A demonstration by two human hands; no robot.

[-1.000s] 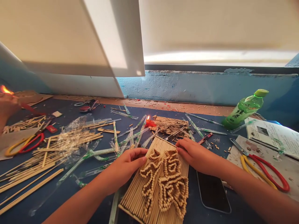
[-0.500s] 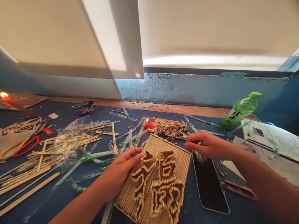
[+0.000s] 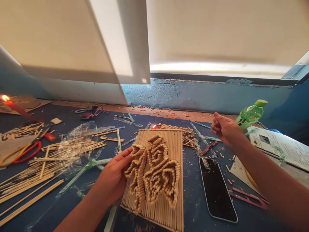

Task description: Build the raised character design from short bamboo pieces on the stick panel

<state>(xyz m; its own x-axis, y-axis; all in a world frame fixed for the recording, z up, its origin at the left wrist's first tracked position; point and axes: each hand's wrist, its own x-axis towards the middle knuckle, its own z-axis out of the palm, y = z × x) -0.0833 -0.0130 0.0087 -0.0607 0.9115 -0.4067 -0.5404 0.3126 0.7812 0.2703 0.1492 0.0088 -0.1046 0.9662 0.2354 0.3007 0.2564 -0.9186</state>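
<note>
A rectangular panel of wooden sticks (image 3: 169, 154) carries raised shapes built from stick ends. My left hand (image 3: 113, 177) grips its left edge and tilts it up off the dark blue table (image 3: 193, 193). My right hand (image 3: 223, 127) is lifted above the table to the right of the panel, fingers curled into a loose fist, and what it holds, if anything, is hidden. A black phone (image 3: 216, 190) lies flat just right of the panel.
A small lit candle (image 3: 154, 126) burns behind the panel beside a second stick mat (image 3: 187, 133). Loose sticks and plastic wrappers (image 3: 60, 151) cover the left. Another lit red candle (image 3: 14, 108) stands far left. A green bottle (image 3: 251, 114), papers (image 3: 282, 146) and red-handled snips (image 3: 248, 196) lie on the right.
My left hand has tilted and turned the panel upright. My right hand has let go of its top edge and risen to the right, closing into a fist.
</note>
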